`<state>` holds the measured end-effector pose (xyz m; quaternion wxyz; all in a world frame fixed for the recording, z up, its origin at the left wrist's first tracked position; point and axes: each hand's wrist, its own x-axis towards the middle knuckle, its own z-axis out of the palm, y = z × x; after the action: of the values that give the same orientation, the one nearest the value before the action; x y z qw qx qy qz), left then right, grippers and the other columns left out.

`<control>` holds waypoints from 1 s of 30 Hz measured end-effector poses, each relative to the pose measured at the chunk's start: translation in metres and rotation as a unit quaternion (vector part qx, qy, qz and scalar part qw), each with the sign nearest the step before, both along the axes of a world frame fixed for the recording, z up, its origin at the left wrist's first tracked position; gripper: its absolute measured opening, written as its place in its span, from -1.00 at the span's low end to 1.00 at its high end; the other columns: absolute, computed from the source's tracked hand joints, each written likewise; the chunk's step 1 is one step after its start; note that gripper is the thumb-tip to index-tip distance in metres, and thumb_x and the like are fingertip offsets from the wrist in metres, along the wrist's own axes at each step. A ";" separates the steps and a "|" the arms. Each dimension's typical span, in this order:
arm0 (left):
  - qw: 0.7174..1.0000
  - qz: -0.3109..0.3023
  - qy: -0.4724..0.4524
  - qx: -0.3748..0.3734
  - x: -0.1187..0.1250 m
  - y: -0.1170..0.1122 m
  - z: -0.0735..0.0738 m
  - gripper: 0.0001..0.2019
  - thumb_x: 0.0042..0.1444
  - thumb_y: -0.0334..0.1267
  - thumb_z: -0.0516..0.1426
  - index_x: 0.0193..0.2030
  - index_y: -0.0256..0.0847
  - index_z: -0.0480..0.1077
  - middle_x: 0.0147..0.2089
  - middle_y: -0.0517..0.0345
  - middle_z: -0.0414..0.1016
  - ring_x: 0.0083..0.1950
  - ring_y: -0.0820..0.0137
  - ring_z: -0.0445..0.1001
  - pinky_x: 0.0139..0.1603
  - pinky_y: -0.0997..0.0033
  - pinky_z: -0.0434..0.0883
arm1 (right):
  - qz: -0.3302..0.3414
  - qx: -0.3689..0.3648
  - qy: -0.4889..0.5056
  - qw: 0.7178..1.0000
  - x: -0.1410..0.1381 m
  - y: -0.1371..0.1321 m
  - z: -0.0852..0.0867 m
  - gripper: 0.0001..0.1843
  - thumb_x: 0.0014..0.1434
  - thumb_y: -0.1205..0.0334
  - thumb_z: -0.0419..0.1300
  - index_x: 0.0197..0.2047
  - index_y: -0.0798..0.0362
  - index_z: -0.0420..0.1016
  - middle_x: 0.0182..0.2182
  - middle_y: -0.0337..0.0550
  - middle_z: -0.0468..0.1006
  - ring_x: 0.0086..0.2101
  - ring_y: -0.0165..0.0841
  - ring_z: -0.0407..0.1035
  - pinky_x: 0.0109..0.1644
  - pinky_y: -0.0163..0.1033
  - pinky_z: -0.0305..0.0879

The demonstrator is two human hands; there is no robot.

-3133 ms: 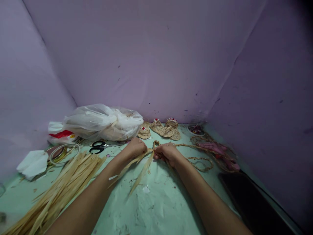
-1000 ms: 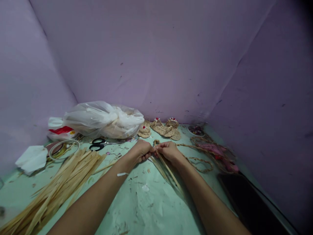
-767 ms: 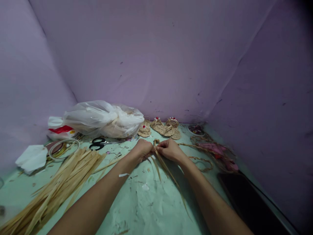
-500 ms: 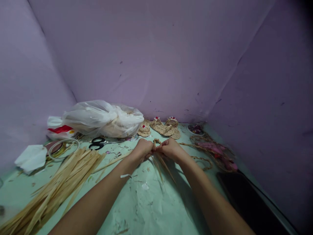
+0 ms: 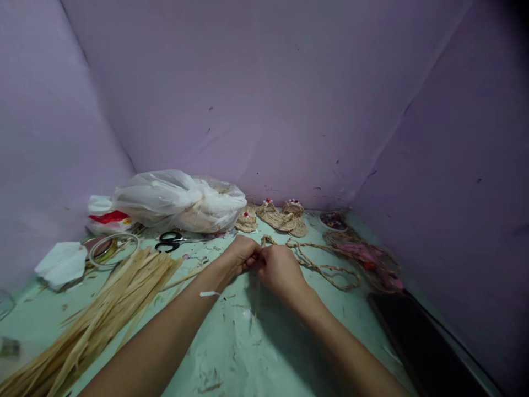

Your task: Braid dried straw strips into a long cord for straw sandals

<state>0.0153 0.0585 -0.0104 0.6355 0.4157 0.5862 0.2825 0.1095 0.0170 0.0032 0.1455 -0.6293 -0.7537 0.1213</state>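
Note:
My left hand [image 5: 238, 256] and my right hand [image 5: 279, 269] meet at the middle of the pale green table [image 5: 248, 353], both pinched shut on the near end of a braided straw cord [image 5: 321, 268]. The cord runs away to the right in loose loops. A few loose straw strips [image 5: 255, 295] hang down from between the two hands toward me. The fingertips of both hands touch each other around the braid.
A bundle of straw strips [image 5: 103, 309] lies at the left. Behind it are black scissors [image 5: 171, 241], a tape roll [image 5: 112, 248], white paper [image 5: 61, 263] and a plastic bag [image 5: 177, 201]. Small woven sandals [image 5: 281, 216] stand by the purple wall. Pink cloth [image 5: 367, 256] and a dark slab [image 5: 417, 342] lie at the right.
The loose strips swung from the left to the right and now hang almost straight down. My right hand has shifted left and nearer; the cord's loops have spread a little.

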 end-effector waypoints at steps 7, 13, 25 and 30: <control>0.999 -0.025 0.021 0.014 -0.003 0.004 -0.001 -0.84 -0.30 -0.47 0.04 -0.72 -0.27 0.08 -0.79 0.35 0.03 -0.80 0.70 -0.08 -0.75 0.63 -0.19 | -0.074 -0.035 0.172 0.982 0.040 0.024 0.007 -0.85 -0.07 0.33 0.10 -0.61 0.12 0.42 -0.66 -0.16 0.42 -0.59 -0.45 0.24 -0.55 -0.38 -0.03; 0.999 -0.053 -0.004 -0.013 -0.006 0.006 0.002 -0.86 -0.24 -0.45 0.01 -0.69 -0.26 0.09 -0.79 0.37 -0.04 -0.79 0.69 -0.13 -0.75 0.62 -0.20 | -0.105 -0.284 0.510 0.805 0.026 0.031 -0.004 -0.86 -0.02 0.46 0.01 -0.53 0.17 0.35 -0.67 -0.20 0.40 -0.66 -0.51 0.23 -0.51 -0.40 0.19; 0.962 -0.098 0.207 0.151 -0.006 0.006 0.004 -0.88 -0.38 -0.54 0.02 -0.77 -0.29 0.22 -0.81 0.31 0.04 -0.73 0.58 0.01 -0.70 0.56 -0.07 | -0.120 -0.242 0.478 0.836 0.020 0.031 -0.027 -0.79 -0.17 0.39 0.04 -0.75 0.09 0.15 -0.87 -0.41 0.01 -0.82 -0.61 -0.17 -0.74 -0.41 -0.32; 0.903 -0.115 0.343 0.230 -0.011 0.007 0.007 -0.88 -0.32 -0.43 0.10 -0.77 -0.27 0.27 -0.75 0.21 0.16 -0.63 0.47 0.19 -0.60 0.52 0.06 | -0.133 -0.205 0.471 0.848 0.016 0.028 -0.032 -0.82 -0.19 0.37 0.03 -0.75 0.11 0.22 -0.89 -0.40 0.03 -0.81 -0.60 -0.16 -0.71 -0.40 -0.30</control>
<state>0.0039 0.0656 -0.0030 0.3097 0.6861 0.6349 0.1741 0.1251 0.0449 -0.0292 0.3651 -0.6065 -0.4617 0.5345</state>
